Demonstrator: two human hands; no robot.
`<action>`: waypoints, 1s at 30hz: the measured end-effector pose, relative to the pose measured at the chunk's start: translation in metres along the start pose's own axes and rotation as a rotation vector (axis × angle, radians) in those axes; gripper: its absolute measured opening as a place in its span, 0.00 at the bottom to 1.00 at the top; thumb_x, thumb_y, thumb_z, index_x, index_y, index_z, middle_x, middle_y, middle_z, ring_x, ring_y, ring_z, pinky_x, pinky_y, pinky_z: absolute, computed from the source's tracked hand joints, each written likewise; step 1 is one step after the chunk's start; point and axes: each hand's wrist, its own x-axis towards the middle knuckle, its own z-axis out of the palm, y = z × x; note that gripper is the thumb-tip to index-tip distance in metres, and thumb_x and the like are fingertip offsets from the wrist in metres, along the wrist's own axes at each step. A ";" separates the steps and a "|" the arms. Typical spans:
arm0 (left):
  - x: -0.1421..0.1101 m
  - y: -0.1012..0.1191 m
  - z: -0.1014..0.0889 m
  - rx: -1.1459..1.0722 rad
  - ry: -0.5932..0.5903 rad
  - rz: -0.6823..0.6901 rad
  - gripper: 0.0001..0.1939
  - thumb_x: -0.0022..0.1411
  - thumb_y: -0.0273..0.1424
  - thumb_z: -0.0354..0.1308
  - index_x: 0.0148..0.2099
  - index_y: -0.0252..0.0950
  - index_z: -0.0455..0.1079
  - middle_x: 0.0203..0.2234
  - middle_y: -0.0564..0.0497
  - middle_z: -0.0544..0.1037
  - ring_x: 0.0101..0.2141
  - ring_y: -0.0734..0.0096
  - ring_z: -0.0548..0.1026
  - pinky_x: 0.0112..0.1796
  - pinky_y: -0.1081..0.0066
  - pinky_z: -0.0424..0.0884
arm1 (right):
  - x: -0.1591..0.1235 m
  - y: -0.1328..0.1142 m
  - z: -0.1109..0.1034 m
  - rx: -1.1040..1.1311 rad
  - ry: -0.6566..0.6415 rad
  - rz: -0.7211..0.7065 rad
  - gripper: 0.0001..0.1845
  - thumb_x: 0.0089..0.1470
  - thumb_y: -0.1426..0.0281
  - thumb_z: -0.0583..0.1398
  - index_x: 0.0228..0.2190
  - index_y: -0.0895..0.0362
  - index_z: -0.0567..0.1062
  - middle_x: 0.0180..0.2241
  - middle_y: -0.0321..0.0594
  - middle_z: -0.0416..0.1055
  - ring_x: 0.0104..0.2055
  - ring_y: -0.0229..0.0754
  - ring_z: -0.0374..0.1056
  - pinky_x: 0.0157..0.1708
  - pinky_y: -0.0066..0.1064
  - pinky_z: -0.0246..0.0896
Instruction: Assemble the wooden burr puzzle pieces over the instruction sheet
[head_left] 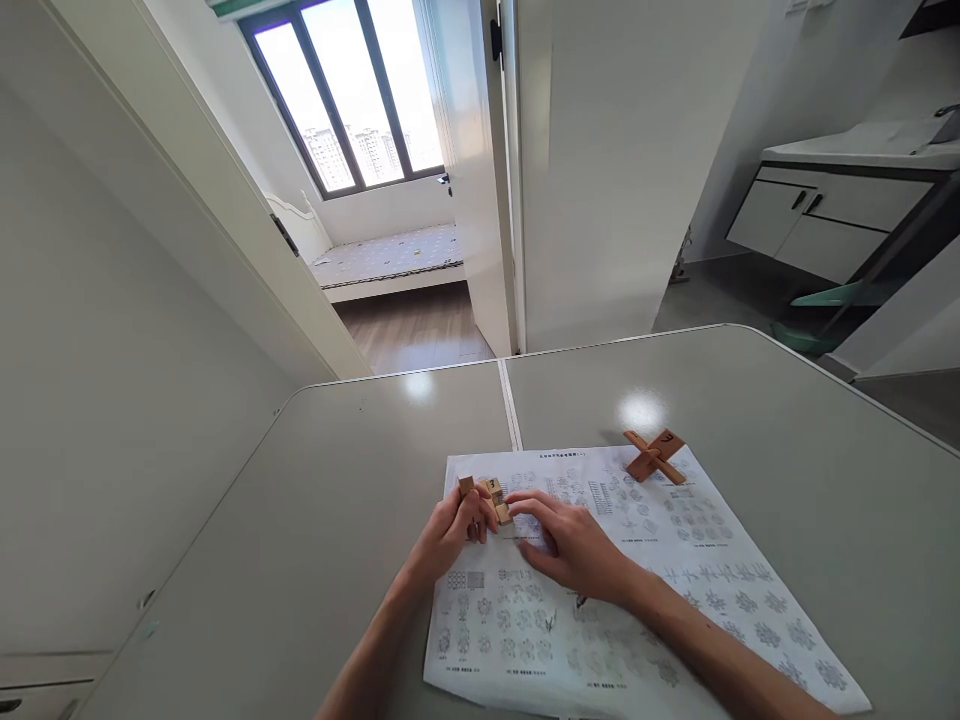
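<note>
Between the thumb and fingers of my left hand is a small wooden puzzle piece, its squared end sticking up. Just right of it sits a lighter, notched wooden block with a dark mark like a 3. My left fingers partly cover that block, so I cannot tell whether the two are joined. My right hand reaches in from the right with fingers stretched and thumb apart, its index fingertip at the block's right side. Both hands are over a printed sheet of puzzle diagrams.
A crossed assembly of reddish wooden pieces, marked with a 3, stands at the sheet's far right corner. The sheet lies on a grey-green table with a pale seam. Beyond the table are a doorway and an open door.
</note>
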 end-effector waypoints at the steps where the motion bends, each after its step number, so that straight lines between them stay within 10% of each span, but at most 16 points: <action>1: 0.000 0.001 0.000 0.003 -0.006 0.002 0.28 0.72 0.58 0.49 0.46 0.36 0.68 0.25 0.52 0.75 0.22 0.72 0.67 0.28 0.70 0.65 | 0.000 0.000 0.000 0.002 0.001 0.008 0.19 0.60 0.73 0.61 0.52 0.48 0.70 0.58 0.43 0.74 0.26 0.36 0.70 0.33 0.31 0.68; 7: -0.001 -0.002 -0.002 0.035 0.013 0.026 0.28 0.74 0.56 0.45 0.51 0.35 0.66 0.18 0.61 0.63 0.19 0.75 0.55 0.28 0.71 0.60 | -0.001 0.002 0.004 -0.005 -0.016 0.043 0.18 0.60 0.71 0.65 0.50 0.49 0.69 0.45 0.35 0.79 0.24 0.36 0.67 0.31 0.31 0.66; 14: 0.000 -0.005 -0.003 0.061 0.013 0.029 0.26 0.76 0.54 0.44 0.50 0.35 0.65 0.19 0.61 0.63 0.20 0.75 0.56 0.30 0.71 0.60 | -0.002 0.003 0.006 -0.126 0.047 0.007 0.21 0.65 0.69 0.61 0.58 0.49 0.69 0.63 0.48 0.67 0.23 0.34 0.70 0.32 0.36 0.73; 20: 0.000 0.001 -0.003 0.072 0.016 0.009 0.27 0.75 0.54 0.46 0.49 0.34 0.70 0.19 0.61 0.60 0.20 0.76 0.53 0.26 0.72 0.56 | 0.000 0.003 0.007 -0.162 0.054 -0.112 0.20 0.70 0.73 0.53 0.60 0.49 0.68 0.65 0.44 0.69 0.54 0.48 0.78 0.44 0.37 0.75; 30: 0.002 -0.005 -0.006 -0.045 0.070 -0.037 0.29 0.74 0.54 0.42 0.49 0.34 0.69 0.20 0.62 0.59 0.19 0.77 0.51 0.22 0.74 0.52 | -0.001 0.010 0.013 -0.230 0.070 -0.120 0.12 0.72 0.67 0.56 0.54 0.51 0.73 0.52 0.46 0.76 0.33 0.41 0.77 0.33 0.31 0.68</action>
